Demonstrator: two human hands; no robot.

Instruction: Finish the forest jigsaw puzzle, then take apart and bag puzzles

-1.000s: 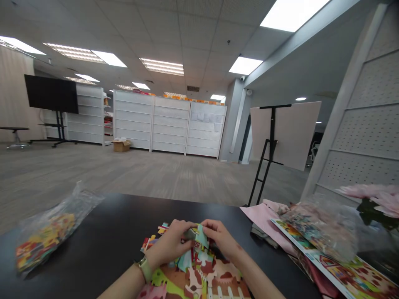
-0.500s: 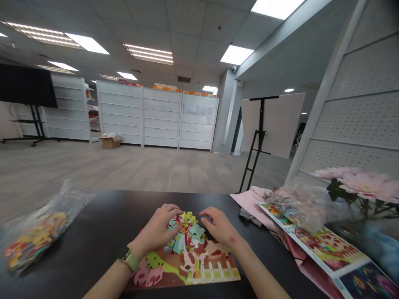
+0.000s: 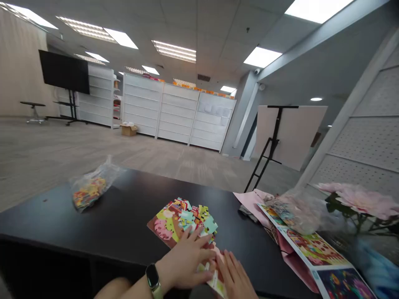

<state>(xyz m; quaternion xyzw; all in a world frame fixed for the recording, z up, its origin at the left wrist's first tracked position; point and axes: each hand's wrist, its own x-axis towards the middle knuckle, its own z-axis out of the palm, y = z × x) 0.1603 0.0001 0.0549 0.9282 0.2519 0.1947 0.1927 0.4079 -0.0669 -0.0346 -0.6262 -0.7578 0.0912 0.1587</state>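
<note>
A jigsaw puzzle (image 3: 163,229) with a farm picture lies tilted at the table's front edge, its lower right corner reaching toward me. Loose puzzle pieces (image 3: 187,216) are heaped on its far part. My left hand (image 3: 188,257), wearing a watch on the wrist, rests with spread fingers over the near right part of the puzzle. Beside it my right hand (image 3: 235,276) lies with fingers stretched out along the puzzle's right edge. Both hands cover part of the picture, so what lies beneath them is hidden.
A clear bag of puzzle pieces (image 3: 90,191) lies on the left of the black table (image 3: 131,224). To the right are a picture sheet (image 3: 314,249), another plastic bag (image 3: 299,211), pink paper (image 3: 252,207) and pink flowers (image 3: 364,199). An easel (image 3: 274,141) stands behind.
The view has turned left and tilted. The puzzle is rotated, its near right corner now toward me. Both hands have moved from the piece heap to the puzzle's near right side.
</note>
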